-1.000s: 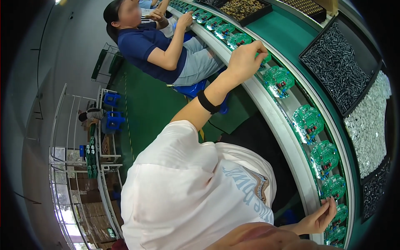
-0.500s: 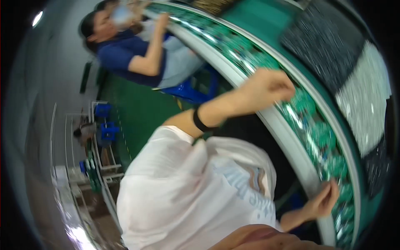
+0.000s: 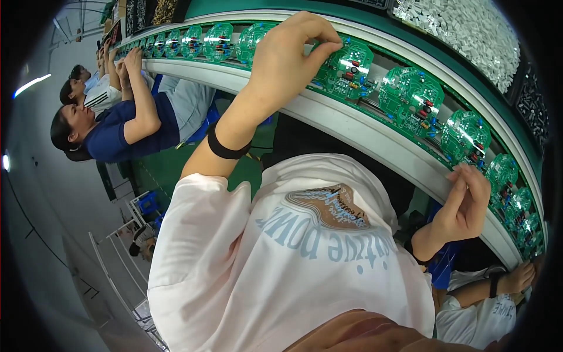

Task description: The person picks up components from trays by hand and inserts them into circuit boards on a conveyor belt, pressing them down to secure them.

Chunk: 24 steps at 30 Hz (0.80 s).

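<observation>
My left hand [image 3: 284,64], with a black band at the wrist, reaches over the line of boards. Its thumb and index finger pinch together at the edge of a green circuit board [image 3: 350,69] carrying small red, blue and striped components. Whatever sits between those fingertips is too small to make out. To the right, my right hand [image 3: 463,205] is held palm up with fingers and thumb drawn together, close to the lower edge of another green circuit board [image 3: 466,136]. Anything in its fingertips cannot be made out. Between the hands lies a further circuit board [image 3: 410,97].
A curved-looking conveyor with a pale rail [image 3: 375,126] carries several boards. Beyond it are a bin of white parts [image 3: 460,35] and a bin of dark parts [image 3: 533,105]. A co-worker in a dark blue shirt [image 3: 126,129] sits to the left; another person's hand [image 3: 519,277] is at lower right.
The view has swung and sharpened. My left hand now pinches at a board's edge, having been raised over the conveyor. My right hand appears higher in the picture, beside a board.
</observation>
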Each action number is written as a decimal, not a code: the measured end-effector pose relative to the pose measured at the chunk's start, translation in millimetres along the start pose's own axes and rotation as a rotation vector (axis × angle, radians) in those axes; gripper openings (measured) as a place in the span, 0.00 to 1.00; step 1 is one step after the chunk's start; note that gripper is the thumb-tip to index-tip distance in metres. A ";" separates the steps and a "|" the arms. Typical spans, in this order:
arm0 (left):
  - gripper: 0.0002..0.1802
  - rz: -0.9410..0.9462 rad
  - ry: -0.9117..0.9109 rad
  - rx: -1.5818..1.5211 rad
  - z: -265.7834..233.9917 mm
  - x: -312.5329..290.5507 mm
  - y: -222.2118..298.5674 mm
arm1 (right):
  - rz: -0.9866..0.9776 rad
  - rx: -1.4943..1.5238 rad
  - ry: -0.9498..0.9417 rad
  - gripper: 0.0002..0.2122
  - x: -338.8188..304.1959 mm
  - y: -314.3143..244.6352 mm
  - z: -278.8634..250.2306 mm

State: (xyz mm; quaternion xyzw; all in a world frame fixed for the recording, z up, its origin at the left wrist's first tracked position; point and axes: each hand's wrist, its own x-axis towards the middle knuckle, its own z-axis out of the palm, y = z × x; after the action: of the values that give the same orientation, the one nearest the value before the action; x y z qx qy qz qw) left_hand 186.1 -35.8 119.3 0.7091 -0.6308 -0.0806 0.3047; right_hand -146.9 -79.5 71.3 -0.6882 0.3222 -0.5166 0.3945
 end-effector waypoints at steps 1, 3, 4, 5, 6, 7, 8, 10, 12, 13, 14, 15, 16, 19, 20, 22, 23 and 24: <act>0.04 -0.017 0.010 -0.041 0.4 -2.1 -1.3 | 0.008 0.008 0.000 0.11 -1.3 0.4 -1.3; 0.03 -0.048 0.006 -0.057 2.6 -3.0 0.7 | 0.022 0.023 -0.018 0.10 -3.8 -1.1 -5.2; 0.03 -0.073 0.009 -0.081 4.5 -2.3 2.3 | 0.029 0.026 -0.025 0.09 -4.5 -2.3 -7.0; 0.03 -0.100 0.013 -0.105 6.2 -1.6 4.0 | 0.039 0.025 -0.022 0.09 -4.6 -3.4 -8.4; 0.03 -0.105 0.008 -0.099 5.3 -1.0 8.2 | 0.027 0.020 -0.030 0.09 -4.8 -3.2 -8.6; 0.03 -0.107 0.010 -0.117 3.7 1.5 14.8 | 0.015 0.014 -0.037 0.09 -4.9 -2.9 -8.8; 0.03 -0.109 0.013 -0.136 2.2 4.2 20.7 | 0.003 0.007 -0.045 0.09 -5.0 -2.6 -8.7; 0.03 -0.111 0.009 -0.153 1.8 3.6 18.6 | 0.004 0.009 -0.035 0.09 -4.9 -5.4 -6.2; 0.03 -0.146 0.021 -0.179 5.2 -3.4 3.7 | -0.008 0.003 -0.021 0.09 -4.3 -8.1 -4.2; 0.03 -0.164 0.029 -0.191 5.8 -5.5 -0.3 | -0.005 0.005 -0.023 0.09 -3.9 -8.2 -4.3; 0.03 -0.167 0.028 -0.190 5.6 -7.0 -2.4 | -0.013 0.012 -0.027 0.09 -3.5 -8.2 -4.6; 0.03 -0.169 0.021 -0.178 5.1 -6.3 -2.4 | -0.020 0.016 -0.029 0.09 -3.8 -8.5 -4.6; 0.03 -0.170 0.015 -0.167 4.7 -5.7 -2.1 | -0.028 0.020 -0.030 0.09 -3.8 -9.0 -4.7; 0.03 -0.177 0.011 -0.148 4.0 -6.5 -0.5 | -0.019 0.008 -0.048 0.09 -2.3 -12.8 -5.3; 0.03 -0.182 0.013 -0.142 3.9 -6.9 0.1 | -0.016 0.002 -0.057 0.09 -1.9 -13.3 -5.1; 0.03 -0.188 0.016 -0.137 3.6 -6.4 0.5 | -0.012 0.010 -0.052 0.09 -1.4 -12.9 -4.6; 0.03 -0.162 0.014 -0.114 3.0 -5.3 0.8 | -0.008 0.017 -0.047 0.10 -1.1 -12.6 -4.4; 0.03 -0.136 0.013 -0.092 2.6 -4.6 1.0 | -0.005 0.025 -0.042 0.10 -1.3 -12.3 -4.3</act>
State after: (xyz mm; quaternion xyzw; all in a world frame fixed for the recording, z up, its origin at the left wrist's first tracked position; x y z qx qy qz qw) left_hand 183.0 -32.3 116.5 0.7359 -0.5750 -0.1254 0.3348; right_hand -151.0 -73.3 82.2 -0.6947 0.3057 -0.5070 0.4086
